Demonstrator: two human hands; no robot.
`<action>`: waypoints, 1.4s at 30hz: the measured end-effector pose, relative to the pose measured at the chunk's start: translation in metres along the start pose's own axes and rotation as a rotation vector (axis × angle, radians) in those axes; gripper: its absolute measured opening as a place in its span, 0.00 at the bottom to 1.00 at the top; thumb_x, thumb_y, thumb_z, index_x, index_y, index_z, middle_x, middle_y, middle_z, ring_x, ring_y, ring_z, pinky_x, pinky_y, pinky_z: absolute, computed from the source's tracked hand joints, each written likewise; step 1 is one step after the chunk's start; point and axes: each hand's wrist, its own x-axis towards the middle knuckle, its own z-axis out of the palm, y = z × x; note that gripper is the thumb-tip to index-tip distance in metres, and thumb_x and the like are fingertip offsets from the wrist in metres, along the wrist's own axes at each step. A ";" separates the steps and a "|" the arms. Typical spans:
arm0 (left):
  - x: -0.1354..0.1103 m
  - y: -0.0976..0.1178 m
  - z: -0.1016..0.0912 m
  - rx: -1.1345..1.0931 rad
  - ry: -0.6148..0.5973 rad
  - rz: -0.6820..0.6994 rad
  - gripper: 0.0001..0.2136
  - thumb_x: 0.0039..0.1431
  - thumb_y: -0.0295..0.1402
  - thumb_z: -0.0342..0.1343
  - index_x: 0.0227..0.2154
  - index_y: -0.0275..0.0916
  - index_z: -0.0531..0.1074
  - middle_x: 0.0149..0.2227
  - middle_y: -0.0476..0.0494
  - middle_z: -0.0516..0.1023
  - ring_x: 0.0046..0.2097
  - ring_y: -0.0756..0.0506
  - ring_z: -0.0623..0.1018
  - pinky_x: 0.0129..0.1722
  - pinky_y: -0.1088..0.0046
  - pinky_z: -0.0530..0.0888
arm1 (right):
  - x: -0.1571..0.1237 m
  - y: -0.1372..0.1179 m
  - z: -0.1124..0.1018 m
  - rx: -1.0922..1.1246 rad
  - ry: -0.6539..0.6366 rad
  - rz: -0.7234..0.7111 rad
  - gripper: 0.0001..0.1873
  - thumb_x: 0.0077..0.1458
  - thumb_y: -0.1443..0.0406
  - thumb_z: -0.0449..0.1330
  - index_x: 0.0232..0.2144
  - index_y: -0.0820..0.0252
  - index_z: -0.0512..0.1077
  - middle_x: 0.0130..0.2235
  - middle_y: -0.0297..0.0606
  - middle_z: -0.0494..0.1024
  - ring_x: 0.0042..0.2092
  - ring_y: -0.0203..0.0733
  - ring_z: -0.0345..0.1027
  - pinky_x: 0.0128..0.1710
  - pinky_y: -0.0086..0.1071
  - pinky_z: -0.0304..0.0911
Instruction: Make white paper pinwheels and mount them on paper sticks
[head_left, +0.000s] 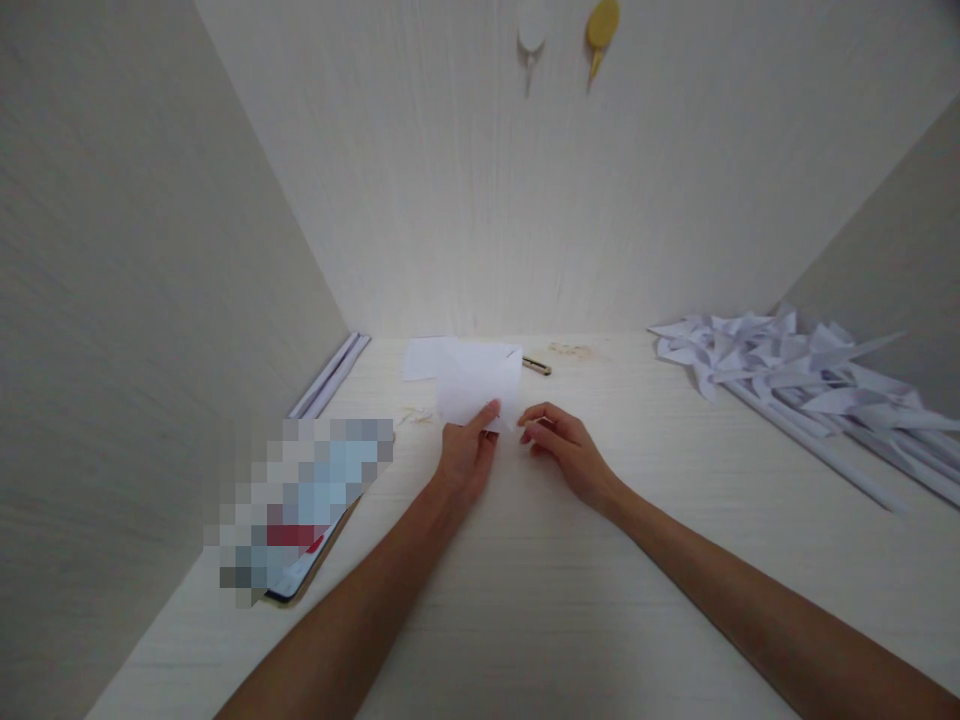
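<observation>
My left hand [469,455] is closed on a white paper square [478,380], with the thumb on top near its lower right part and the other fingers underneath. A slit shows at the paper's upper right corner. Just right of the sheet is my right hand [559,440], its fingers loosely curled and thumb slightly apart, with nothing visible in it. Another white sheet [421,358] lies behind and left of the held one. A utility knife [537,366] rests beyond the paper, partly hidden by it.
White paper pinwheels [750,350] with rolled paper sticks [817,440] are piled at the right. Two paper rolls [330,375] lie by the left wall. A phone [319,550], mostly blurred, is at the left. Small thin scraps [571,351] lie at the back; hooks [602,25] hang on the wall.
</observation>
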 end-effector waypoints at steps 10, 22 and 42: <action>-0.003 -0.006 0.000 0.003 0.002 -0.041 0.11 0.38 0.17 0.58 0.28 0.34 0.72 0.24 0.51 0.75 0.28 0.53 0.73 0.31 0.78 0.69 | 0.001 0.001 0.002 -0.082 -0.053 -0.103 0.04 0.46 0.64 0.54 0.23 0.58 0.62 0.26 0.31 0.63 0.27 0.33 0.57 0.24 0.27 0.55; -0.009 -0.010 0.001 0.075 -0.098 -0.064 0.10 0.34 0.21 0.62 0.24 0.34 0.71 0.25 0.49 0.76 0.31 0.50 0.74 0.33 0.75 0.70 | 0.000 -0.002 0.002 0.006 -0.064 0.031 0.09 0.39 0.61 0.59 0.24 0.60 0.67 0.22 0.31 0.67 0.24 0.33 0.58 0.23 0.28 0.53; 0.006 -0.006 -0.011 0.425 -0.160 -0.016 0.09 0.33 0.27 0.64 0.24 0.33 0.75 0.27 0.43 0.78 0.29 0.48 0.75 0.34 0.71 0.70 | 0.007 -0.004 -0.007 0.448 0.417 0.104 0.11 0.35 0.64 0.61 0.20 0.59 0.60 0.17 0.25 0.62 0.18 0.28 0.55 0.16 0.23 0.47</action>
